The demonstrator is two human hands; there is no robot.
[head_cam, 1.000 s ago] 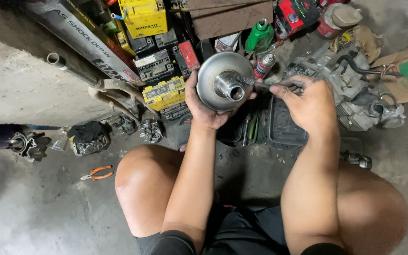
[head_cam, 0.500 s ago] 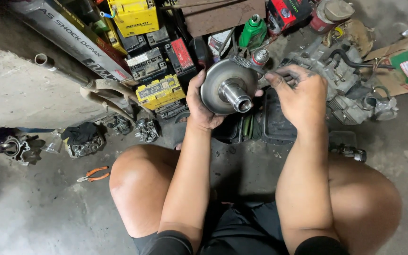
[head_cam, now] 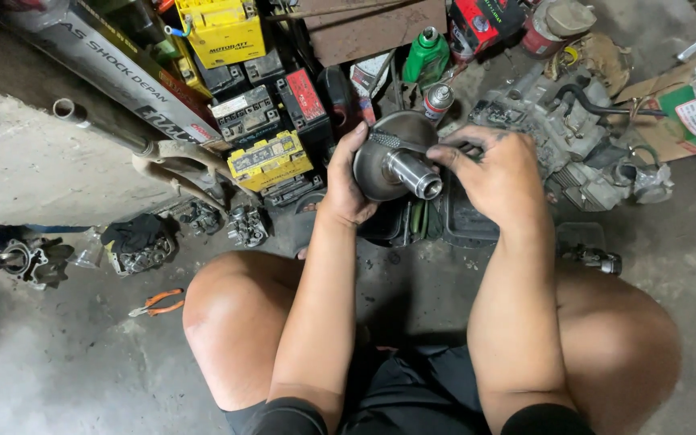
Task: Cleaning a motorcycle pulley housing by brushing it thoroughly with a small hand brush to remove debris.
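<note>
On the far right of the concrete floor (head_cam: 58, 379) lies one grey engine block (head_cam: 561, 133), the biggest piece in view. At the far left two yellow boxes (head_cam: 221, 31) and several dark batteries (head_cam: 245, 111) are stacked beside one long grey carton (head_cam: 114, 76). In the middle, held above the floor, one round metal pulley half (head_cam: 392, 157) with a shiny hub is gripped at its left rim by the left hand (head_cam: 346, 181), fingers curled around the edge. The right hand (head_cam: 497, 173) is closed on one slim metal tool (head_cam: 403, 142) laid across the pulley's face. One green bottle (head_cam: 426, 55) stands beyond, and one pair of orange-handled pliers (head_cam: 157, 303) lies near left.
</note>
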